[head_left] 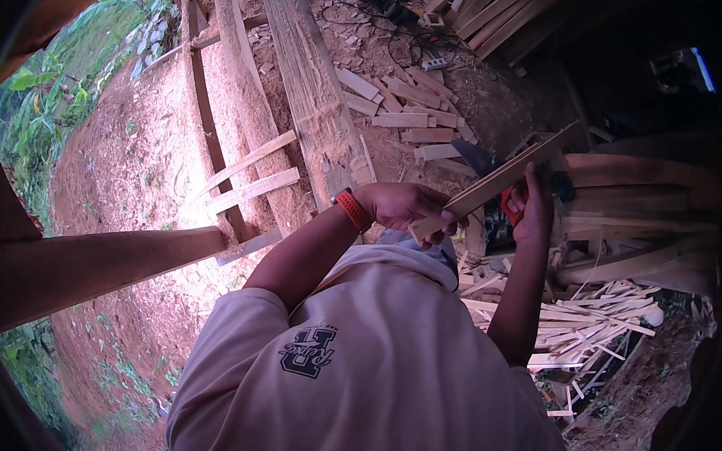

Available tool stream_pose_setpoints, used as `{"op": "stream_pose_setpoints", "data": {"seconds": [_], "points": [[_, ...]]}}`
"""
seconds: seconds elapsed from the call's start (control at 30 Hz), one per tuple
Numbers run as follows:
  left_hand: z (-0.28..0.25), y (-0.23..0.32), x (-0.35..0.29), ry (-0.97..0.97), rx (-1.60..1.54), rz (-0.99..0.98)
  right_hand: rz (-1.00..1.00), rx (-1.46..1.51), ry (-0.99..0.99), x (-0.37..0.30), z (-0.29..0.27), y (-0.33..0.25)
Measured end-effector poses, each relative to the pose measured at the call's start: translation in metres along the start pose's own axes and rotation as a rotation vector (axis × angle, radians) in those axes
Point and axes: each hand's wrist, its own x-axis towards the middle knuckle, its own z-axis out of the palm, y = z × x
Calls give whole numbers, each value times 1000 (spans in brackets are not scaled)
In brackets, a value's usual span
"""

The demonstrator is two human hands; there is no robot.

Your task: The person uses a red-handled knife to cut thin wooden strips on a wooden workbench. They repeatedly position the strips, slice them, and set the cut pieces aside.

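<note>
My left hand (407,207) is closed round the near end of a long, narrow wooden board (494,181), thumb on its face. The board slants up and away to the right, in front of my body. My right hand (533,208) is wrapped round the red handle (511,206) of what looks like a handsaw, and its raised fingers reach the board's edge. A dark blade (475,156) shows beyond the board; the board hides the part between blade and handle.
Thick rough planks (307,84) lie to the left, with two short strips (252,191) across them. Cut wood pieces (416,106) and a power strip (435,64) lie on the ground ahead. Thin offcuts (601,320) pile up at right. A wooden beam (106,265) juts in from the left.
</note>
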Motion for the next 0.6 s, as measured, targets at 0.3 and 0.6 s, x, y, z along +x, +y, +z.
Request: {"op": "stream_pose_setpoints", "data": {"seconds": [0.3,0.6], "points": [[-1,-2,1,-16,-24,-4,18,28,-32,2,-3,3],[4,-3,0,17,-22,-12,6,34,16,0,-2,5]]}}
